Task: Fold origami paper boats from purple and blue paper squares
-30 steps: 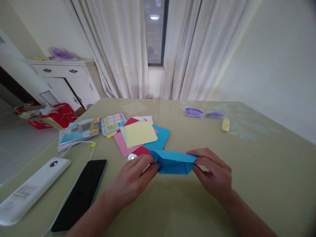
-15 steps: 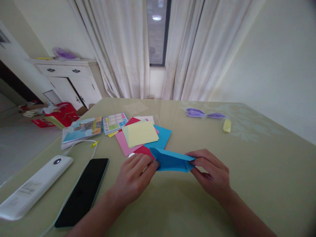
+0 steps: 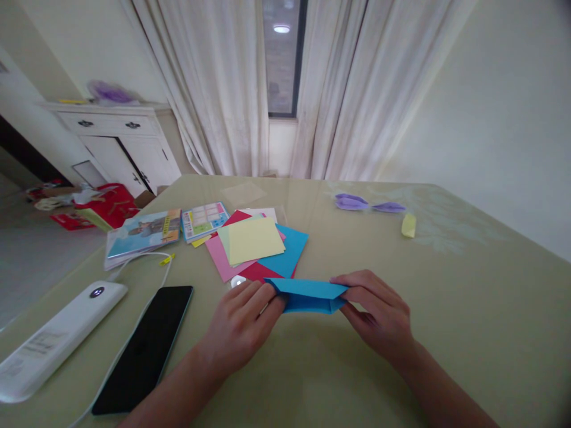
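A folded piece of blue paper (image 3: 307, 295) is held between my two hands above the near part of the table. Its long upper flap slopes over a gap, so a pocket shows along its middle. My left hand (image 3: 243, 318) pinches the left end, thumb and fingers closed on it. At the right end my right hand (image 3: 379, 306) grips the paper, with fingers on top and thumb beneath. Just beyond lies a pile of coloured paper sheets (image 3: 256, 241), with pale yellow on top and blue, red and pink underneath.
At the left are a white power bank (image 3: 57, 342) with a cable, a black-screened phone (image 3: 145, 351) and a booklet (image 3: 145, 232). Purple folded papers (image 3: 352, 203) and a small yellow folded paper (image 3: 408, 226) lie at the far right. A white cabinet (image 3: 118, 142) stands beyond the table.
The blue paper's left corner has tipped down, and its upper flap now lies more level with the pocket showing more clearly. Both hands keep their hold. The view has shifted slightly.
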Demonstrator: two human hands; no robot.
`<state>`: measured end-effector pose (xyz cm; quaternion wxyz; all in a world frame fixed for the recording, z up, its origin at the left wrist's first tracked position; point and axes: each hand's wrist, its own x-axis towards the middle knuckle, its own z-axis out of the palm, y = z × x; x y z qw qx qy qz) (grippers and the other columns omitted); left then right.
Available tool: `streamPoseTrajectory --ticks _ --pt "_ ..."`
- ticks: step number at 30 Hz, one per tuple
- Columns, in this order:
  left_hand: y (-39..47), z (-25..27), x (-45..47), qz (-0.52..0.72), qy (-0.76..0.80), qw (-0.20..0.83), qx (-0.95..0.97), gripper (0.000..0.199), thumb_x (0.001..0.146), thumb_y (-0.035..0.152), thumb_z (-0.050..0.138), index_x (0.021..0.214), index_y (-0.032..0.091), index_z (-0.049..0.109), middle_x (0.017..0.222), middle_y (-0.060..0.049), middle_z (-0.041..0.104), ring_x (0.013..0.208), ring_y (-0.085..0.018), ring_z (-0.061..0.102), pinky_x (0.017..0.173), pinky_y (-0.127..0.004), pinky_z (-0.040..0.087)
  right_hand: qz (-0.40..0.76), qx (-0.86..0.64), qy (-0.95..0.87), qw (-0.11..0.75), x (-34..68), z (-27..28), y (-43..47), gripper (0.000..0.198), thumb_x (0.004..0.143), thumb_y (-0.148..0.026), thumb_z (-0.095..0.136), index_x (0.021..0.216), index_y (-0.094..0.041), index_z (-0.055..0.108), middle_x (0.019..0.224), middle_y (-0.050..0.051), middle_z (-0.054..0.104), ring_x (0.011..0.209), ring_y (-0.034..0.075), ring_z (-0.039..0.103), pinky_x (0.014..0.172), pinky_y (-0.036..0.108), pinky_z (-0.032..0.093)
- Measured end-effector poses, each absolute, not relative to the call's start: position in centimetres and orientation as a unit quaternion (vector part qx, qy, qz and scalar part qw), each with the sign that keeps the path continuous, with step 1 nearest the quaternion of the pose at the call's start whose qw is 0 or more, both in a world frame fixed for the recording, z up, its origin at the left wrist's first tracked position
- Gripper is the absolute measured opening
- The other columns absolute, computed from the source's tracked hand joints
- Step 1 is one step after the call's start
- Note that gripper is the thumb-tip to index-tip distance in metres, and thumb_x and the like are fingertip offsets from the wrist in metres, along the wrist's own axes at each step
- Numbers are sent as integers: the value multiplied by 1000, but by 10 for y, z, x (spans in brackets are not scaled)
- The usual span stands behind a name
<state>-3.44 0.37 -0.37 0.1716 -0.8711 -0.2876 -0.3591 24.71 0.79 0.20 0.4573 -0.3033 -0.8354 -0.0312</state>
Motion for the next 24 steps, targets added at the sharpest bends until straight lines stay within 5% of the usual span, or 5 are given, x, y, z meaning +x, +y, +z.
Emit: streamPoseTrajectory --ticks 9,24 --pt "4 -3 -36 -371 -309 140 -865 17 106 11 55 92 19 61 86 -5 67 78 -20 65 73 -32 48 -25 -306 -837 454 245 4 8 18 95 -4 71 90 -21 66 101 10 80 84 21 74 73 33 59" --pt "9 -8 -37 -401 -414 -145 -804 25 84 -1 64 90 23 60 98 0 58 75 -14 56 66 -24 46 -30 -315 -837 446 247 1 11 17 97 -5 71 93 -21 68 101 10 81 85 22 74 75 34 59"
